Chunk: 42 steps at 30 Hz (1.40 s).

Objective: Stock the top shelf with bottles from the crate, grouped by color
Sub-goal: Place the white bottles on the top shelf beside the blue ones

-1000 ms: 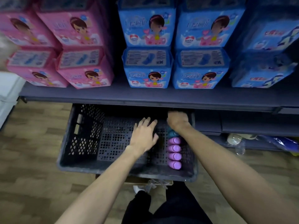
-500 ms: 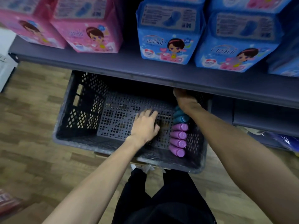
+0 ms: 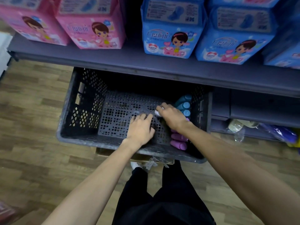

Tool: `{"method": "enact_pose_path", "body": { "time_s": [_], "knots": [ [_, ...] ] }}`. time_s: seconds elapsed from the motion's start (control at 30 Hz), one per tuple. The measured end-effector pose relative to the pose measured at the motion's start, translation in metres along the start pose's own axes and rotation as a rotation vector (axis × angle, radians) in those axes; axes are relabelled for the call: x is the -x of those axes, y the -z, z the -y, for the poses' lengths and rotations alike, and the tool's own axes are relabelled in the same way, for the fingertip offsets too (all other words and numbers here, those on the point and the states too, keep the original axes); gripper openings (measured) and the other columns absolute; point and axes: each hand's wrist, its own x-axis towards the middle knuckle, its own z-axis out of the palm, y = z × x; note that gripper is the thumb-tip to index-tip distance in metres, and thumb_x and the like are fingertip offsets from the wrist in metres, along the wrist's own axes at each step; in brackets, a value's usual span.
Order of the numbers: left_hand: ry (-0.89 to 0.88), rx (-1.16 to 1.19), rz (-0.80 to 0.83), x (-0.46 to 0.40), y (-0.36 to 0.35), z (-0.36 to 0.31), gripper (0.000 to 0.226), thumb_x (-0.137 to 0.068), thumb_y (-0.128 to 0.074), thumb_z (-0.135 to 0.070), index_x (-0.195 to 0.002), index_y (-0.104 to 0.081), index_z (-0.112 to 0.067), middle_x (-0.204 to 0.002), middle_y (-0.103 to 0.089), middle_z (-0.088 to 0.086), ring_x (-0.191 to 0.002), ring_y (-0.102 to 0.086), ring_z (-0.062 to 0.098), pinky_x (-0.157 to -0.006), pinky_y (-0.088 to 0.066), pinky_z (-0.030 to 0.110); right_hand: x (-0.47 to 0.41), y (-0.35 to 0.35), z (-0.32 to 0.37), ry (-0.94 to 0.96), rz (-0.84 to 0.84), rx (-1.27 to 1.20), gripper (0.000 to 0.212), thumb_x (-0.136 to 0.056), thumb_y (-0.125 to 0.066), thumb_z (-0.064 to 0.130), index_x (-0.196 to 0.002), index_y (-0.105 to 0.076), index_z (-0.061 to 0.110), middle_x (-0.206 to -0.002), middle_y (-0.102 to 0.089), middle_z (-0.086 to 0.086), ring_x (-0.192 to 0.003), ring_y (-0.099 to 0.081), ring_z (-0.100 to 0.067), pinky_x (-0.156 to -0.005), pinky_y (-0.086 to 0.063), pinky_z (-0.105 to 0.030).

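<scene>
Wood-look flooring (image 3: 32, 127) runs under a dark shelf (image 3: 146, 65) stacked with pink packs (image 3: 94, 28) on the left and blue packs (image 3: 172, 31) on the right, each printed with a cartoon girl. Below the shelf's front edge sits a dark grey crate (image 3: 84, 101) with perforated walls and a grid floor, its far side tucked into the shadow under the shelf.

Both bare arms reach down into the crate from the near side. The left hand (image 3: 140, 129) lies palm-down on the grid floor near the middle, fingers stretched forward and slightly spread — relaxed, gripping nothing. The right hand (image 3: 172, 116) is just beside it and a little farther in, knuckles up, wrist bent, fingers curled around something with a white end (image 3: 157, 112) that pokes out past the fingertips; too little of it shows to say what it is.

Along the crate's right wall the bottles lie on their sides in a row. The blue bottles (image 3: 185, 105) are at the far end, caps pointing left, and the purple bottles (image 3: 178, 142) take the near end — the right wrist crosses over the row where the two colours meet, hiding part of it.

Black trousers (image 3: 162, 200) fill the bottom of the view, with a white shoe tip (image 3: 135, 164) showing at the crate's near edge. To the right, on a lower ledge, lie some wrapped goods (image 3: 240, 125), too blurred to identify.
</scene>
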Motion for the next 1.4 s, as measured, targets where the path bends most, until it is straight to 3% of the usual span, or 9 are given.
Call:
{"method": "enact_pose_path", "body": {
  "time_s": [0.2, 0.37, 0.53, 0.7, 0.87, 0.97, 1.13, 1.4],
  "knots": [
    [-0.02, -0.037, 0.02, 0.003, 0.0, 0.003, 0.045, -0.091, -0.051, -0.031, -0.133, -0.041, -0.017, -0.124, -0.056, 0.011, -0.116, -0.051, 0.033, -0.104, -0.037, 0.046, 0.007, -0.011, 0.002, -0.01, -0.015, -0.124, 0.042, -0.087, -0.057, -0.003, -0.125, -0.046, 0.01, -0.119, -0.05, -0.013, -0.107, -0.056, -0.034, -0.081, -0.046, -0.041],
    [-0.004, -0.058, 0.096, 0.006, -0.002, 0.004, 0.052, -0.091, -0.053, -0.034, -0.138, -0.036, -0.018, -0.131, -0.051, 0.012, -0.121, -0.047, 0.036, -0.106, -0.034, 0.048, 0.004, -0.019, 0.005, -0.228, -0.028, -0.389, 0.051, -0.079, -0.066, -0.001, -0.125, -0.048, 0.011, -0.123, -0.056, -0.011, -0.11, -0.056, -0.031, -0.086, -0.048, -0.039],
    [-0.021, -0.081, 0.114, 0.008, 0.005, 0.004, 0.049, -0.092, -0.053, -0.035, -0.135, -0.036, -0.019, -0.13, -0.052, 0.012, -0.12, -0.048, 0.035, -0.106, -0.034, 0.048, 0.008, -0.014, -0.004, -0.413, 0.009, -0.569, 0.042, -0.072, -0.081, 0.013, -0.108, -0.061, 0.009, -0.105, -0.066, -0.013, -0.099, -0.062, -0.031, -0.074, -0.045, -0.03],
    [-0.052, -0.113, 0.082, 0.012, 0.021, 0.004, 0.048, -0.092, -0.052, -0.035, -0.135, -0.034, -0.02, -0.128, -0.054, 0.01, -0.119, -0.049, 0.033, -0.104, -0.036, 0.047, 0.023, 0.006, -0.007, -0.443, -0.056, -0.492, 0.032, -0.081, -0.064, 0.014, -0.113, -0.062, 0.015, -0.109, -0.068, -0.016, -0.102, -0.063, -0.036, -0.081, -0.05, -0.036],
    [-0.111, -0.105, 0.012, 0.016, 0.042, -0.004, 0.057, -0.094, -0.05, -0.035, -0.145, -0.028, -0.021, -0.133, -0.05, 0.01, -0.123, -0.047, 0.033, -0.105, -0.035, 0.046, 0.051, 0.044, -0.012, -0.408, -0.172, -0.47, 0.035, -0.077, -0.071, 0.013, -0.111, -0.061, 0.017, -0.102, -0.069, -0.013, -0.096, -0.065, -0.034, -0.076, -0.051, -0.034],
    [-0.145, -0.104, -0.034, 0.018, 0.06, -0.009, 0.06, -0.094, -0.049, -0.037, -0.147, -0.026, -0.021, -0.133, -0.051, 0.01, -0.122, -0.048, 0.032, -0.102, -0.037, 0.045, 0.067, 0.064, -0.012, -0.344, -0.236, -0.502, 0.037, -0.075, -0.075, 0.011, -0.109, -0.06, 0.017, -0.102, -0.067, -0.007, -0.095, -0.062, -0.027, -0.073, -0.043, -0.028],
    [-0.22, -0.108, -0.103, 0.022, 0.087, -0.012, 0.06, -0.092, -0.049, -0.035, -0.146, -0.028, -0.02, -0.127, -0.054, 0.01, -0.115, -0.052, 0.032, -0.098, -0.039, 0.043, 0.085, 0.097, -0.002, -0.223, -0.305, -0.538, 0.037, -0.073, -0.076, 0.013, -0.102, -0.056, 0.025, -0.098, -0.062, 0.0, -0.092, -0.06, -0.023, -0.081, -0.049, -0.037],
    [-0.294, -0.139, -0.234, 0.027, 0.13, -0.019, 0.062, -0.089, -0.051, -0.035, -0.145, -0.03, -0.021, -0.126, -0.055, 0.009, -0.115, -0.052, 0.031, -0.093, -0.041, 0.043, 0.108, 0.155, 0.018, -0.171, -0.436, -0.568, 0.034, -0.077, -0.08, 0.018, -0.102, -0.057, 0.018, -0.099, -0.063, 0.005, -0.09, -0.057, -0.012, -0.073, -0.04, -0.023]
  ]
}}
